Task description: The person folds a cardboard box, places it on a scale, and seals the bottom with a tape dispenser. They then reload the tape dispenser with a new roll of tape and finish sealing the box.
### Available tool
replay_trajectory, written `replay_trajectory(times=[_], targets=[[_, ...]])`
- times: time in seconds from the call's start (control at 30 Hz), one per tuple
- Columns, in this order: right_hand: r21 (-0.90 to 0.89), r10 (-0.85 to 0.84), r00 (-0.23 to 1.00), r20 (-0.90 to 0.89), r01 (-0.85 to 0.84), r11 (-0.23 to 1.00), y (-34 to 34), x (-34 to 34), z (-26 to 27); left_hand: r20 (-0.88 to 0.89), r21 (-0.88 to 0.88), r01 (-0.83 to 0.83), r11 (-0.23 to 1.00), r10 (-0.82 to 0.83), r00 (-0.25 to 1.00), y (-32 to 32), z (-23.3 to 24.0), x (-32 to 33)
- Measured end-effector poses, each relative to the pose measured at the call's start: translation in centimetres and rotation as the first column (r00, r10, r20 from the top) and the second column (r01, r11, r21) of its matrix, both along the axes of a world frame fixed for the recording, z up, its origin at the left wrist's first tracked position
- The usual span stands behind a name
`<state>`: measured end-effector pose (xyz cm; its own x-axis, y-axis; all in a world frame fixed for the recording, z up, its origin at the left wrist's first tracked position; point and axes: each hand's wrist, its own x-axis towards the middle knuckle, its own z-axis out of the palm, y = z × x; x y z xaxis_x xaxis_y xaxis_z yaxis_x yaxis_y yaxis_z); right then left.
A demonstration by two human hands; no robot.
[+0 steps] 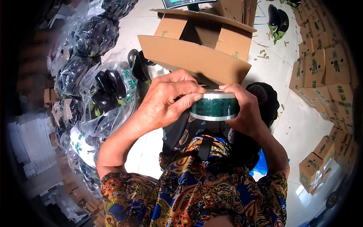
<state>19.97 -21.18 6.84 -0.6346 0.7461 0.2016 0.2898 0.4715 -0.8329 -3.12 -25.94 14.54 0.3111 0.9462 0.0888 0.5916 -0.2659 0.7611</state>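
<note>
Above my lap, my right hand (pixel 246 109) grips a roll of green packing tape (pixel 214 107) with pale edges, its thumb on top and its fingers around the right side. My left hand (pixel 173 98) is at the roll's upper left, thumb and forefinger pinched together on its edge. Whether a tape end is lifted between those fingertips is too small to tell. Just beyond both hands stands a cardboard box (pixel 195 54) with its long flaps raised and spread. Its inside is dark, and the contents cannot be made out.
Clear plastic bags of eggplants (pixel 109 88) are heaped along the left. Loose eggplants (pixel 138 65) lie beside the box, and a few more eggplants (pixel 278 22) at the upper right. Stacked printed cartons (pixel 314 68) line the right. A screen device (pixel 184 3) stands behind the box.
</note>
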Motion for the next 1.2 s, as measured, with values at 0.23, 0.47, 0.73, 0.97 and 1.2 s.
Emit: replay_trajectory(times=[0.23, 0.47, 0.73, 0.97, 1.2], targets=[[-0.001, 0.031, 1.000, 0.000, -0.031, 1.000, -0.1, 0.2, 0.2, -0.044, 0.068, 0.034, 0.997, -0.031, 0.999, 0.1, -0.4, 0.1], [0.077, 0.006, 0.998, -0.062, -0.001, 0.997, -0.2, 0.0, -0.7, -0.013, 0.012, 0.014, 1.000, -0.014, 1.000, 0.0, -0.1, 0.1], [0.002, 0.026, 1.000, -0.011, -0.026, 1.000, -0.2, 0.1, -0.1, -0.066, 0.088, 0.004, 0.996, 0.002, 0.998, -0.3, -1.0, 0.3], [-0.043, 0.008, 0.999, -0.038, -0.010, 0.999, -0.3, 0.1, -0.1, 0.116, -0.276, -0.087, 0.957, 0.123, 0.986, 0.2, -0.6, -0.3], [-0.026, 0.000, 0.999, -0.047, -0.002, 1.000, -0.2, 0.0, -0.5, 0.040, -0.079, -0.019, 0.997, 0.022, 0.999, 0.2, -0.8, -0.7]])
